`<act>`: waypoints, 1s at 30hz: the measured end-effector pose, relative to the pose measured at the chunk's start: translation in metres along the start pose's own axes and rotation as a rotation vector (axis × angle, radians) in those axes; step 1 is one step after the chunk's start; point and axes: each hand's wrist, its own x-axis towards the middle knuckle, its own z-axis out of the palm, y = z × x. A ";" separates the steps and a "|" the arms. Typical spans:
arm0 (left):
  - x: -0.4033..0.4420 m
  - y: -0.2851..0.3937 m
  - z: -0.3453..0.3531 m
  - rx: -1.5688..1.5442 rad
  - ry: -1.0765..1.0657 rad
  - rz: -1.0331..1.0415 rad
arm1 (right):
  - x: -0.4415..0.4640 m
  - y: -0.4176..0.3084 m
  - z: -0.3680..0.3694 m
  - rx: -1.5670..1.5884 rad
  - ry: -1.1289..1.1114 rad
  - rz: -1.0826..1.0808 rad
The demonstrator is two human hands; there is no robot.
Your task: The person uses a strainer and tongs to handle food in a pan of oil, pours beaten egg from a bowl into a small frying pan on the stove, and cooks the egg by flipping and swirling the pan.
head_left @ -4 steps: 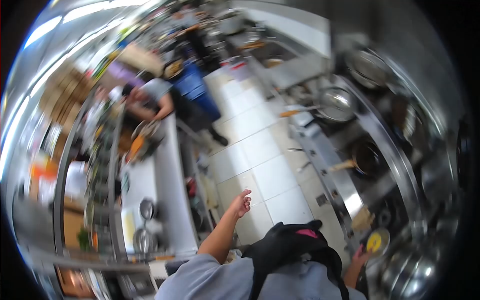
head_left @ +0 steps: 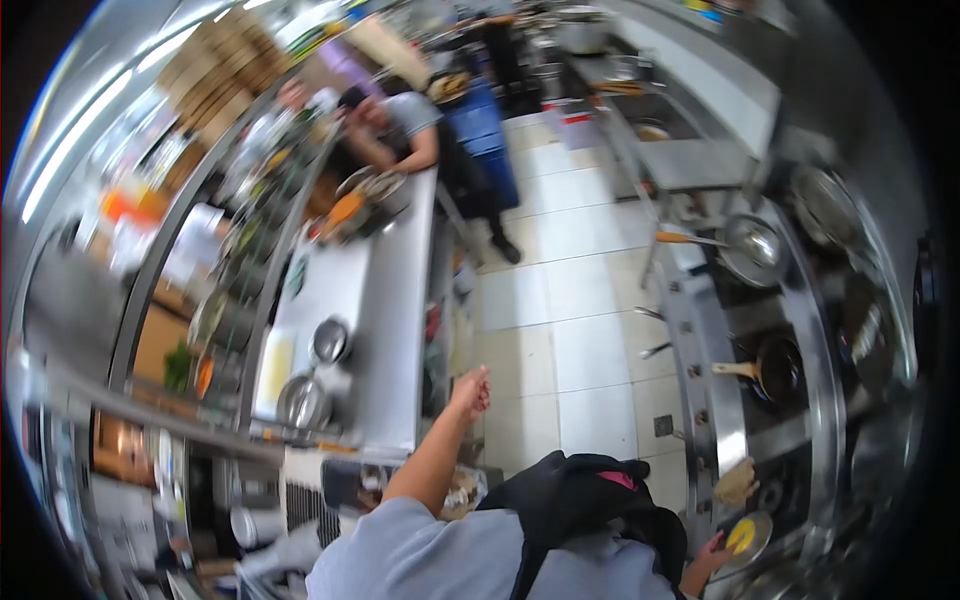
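My left hand (head_left: 471,390) is stretched out over the floor beside the steel counter, its fingers curled in and nothing visible in them. At the lower right, my right hand (head_left: 712,556) grips the edge of a metal bowl (head_left: 762,540) with something yellow (head_left: 741,536) inside. The bowl is beside the stove, and a tan cloth (head_left: 737,482) lies just above it in the view.
A steel counter (head_left: 385,330) on the left bears metal bowls. A co-worker (head_left: 415,130) leans over its far end, near blue bins (head_left: 482,140). On the right, the stove holds a wok (head_left: 752,250) and a dark pan (head_left: 778,368). White tiles (head_left: 590,350) run between.
The camera view has turned left, so the counter, co-worker and stove appear further right. My left hand has shifted slightly left and up in the view. The bowl stays in my right hand.
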 end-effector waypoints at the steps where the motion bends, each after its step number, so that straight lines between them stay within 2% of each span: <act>1: -0.011 0.040 -0.050 0.062 0.172 0.170 | -0.022 0.020 0.020 -0.200 -0.074 -0.132; 2: -0.038 0.061 -0.095 0.101 0.406 0.372 | -0.043 0.037 0.041 -0.389 -0.122 -0.278; 3: -0.079 0.089 -0.156 0.178 0.656 0.570 | -0.093 0.009 0.069 -0.159 -0.040 0.185; 4: -0.098 0.099 -0.202 0.331 0.927 0.873 | -0.110 -0.006 0.082 0.019 0.050 0.451; 5: -0.117 0.109 -0.247 0.508 1.183 1.168 | -0.126 -0.017 0.094 0.042 0.043 0.533; 7: -0.193 0.133 -0.277 0.379 1.503 1.047 | -0.142 -0.025 0.111 0.052 -0.006 0.602; 8: -0.218 0.141 -0.305 0.339 1.590 1.120 | -0.147 -0.026 0.118 0.049 -0.036 0.618; 10: -0.260 0.152 -0.342 0.369 1.843 1.139 | -0.154 -0.024 0.128 0.064 -0.069 0.651; 11: -0.277 0.156 -0.349 0.439 2.012 1.077 | -0.153 -0.024 0.131 0.063 -0.094 0.660; 12: -0.291 0.164 -0.342 0.450 2.081 0.950 | -0.154 -0.024 0.133 0.069 -0.098 0.673; 13: -0.292 0.164 -0.356 0.446 2.088 0.949 | -0.155 -0.023 0.135 0.075 -0.108 0.684; 15: -0.278 0.160 -0.408 0.756 1.774 0.739 | -0.159 -0.025 0.139 0.087 -0.124 0.701; 16: -0.270 0.157 -0.436 0.689 1.577 0.803 | -0.161 -0.026 0.139 0.093 -0.124 0.711; 17: -0.275 0.156 -0.434 0.688 1.576 0.803 | -0.161 -0.027 0.139 0.101 -0.123 0.719; 19: -0.282 0.159 -0.429 0.664 1.746 0.810 | -0.166 -0.027 0.138 0.123 -0.113 0.733; 20: -0.316 0.167 -0.379 0.690 1.814 0.599 | -0.168 -0.026 0.135 0.134 -0.104 0.742; 21: -0.335 0.171 -0.370 0.756 1.805 0.450 | -0.170 -0.026 0.134 0.142 -0.096 0.749; 23: -0.366 0.181 -0.358 0.957 1.794 0.323 | -0.175 -0.027 0.128 0.158 -0.081 0.772; 24: -0.377 0.184 -0.357 0.959 1.796 0.313 | -0.176 -0.027 0.122 0.163 -0.079 0.781; 26: -0.395 0.194 -0.362 1.217 1.755 0.238 | -0.176 -0.028 0.115 0.182 -0.085 0.801; 28: -0.405 0.200 -0.404 1.328 1.809 0.210 | -0.184 -0.022 0.109 0.266 -0.094 0.844; 29: -0.423 0.207 -0.369 1.336 1.815 0.228 | -0.192 -0.014 0.105 0.353 -0.094 0.887; 30: -0.432 0.217 -0.348 1.314 1.802 0.163 | -0.193 0.002 0.119 0.337 0.140 1.088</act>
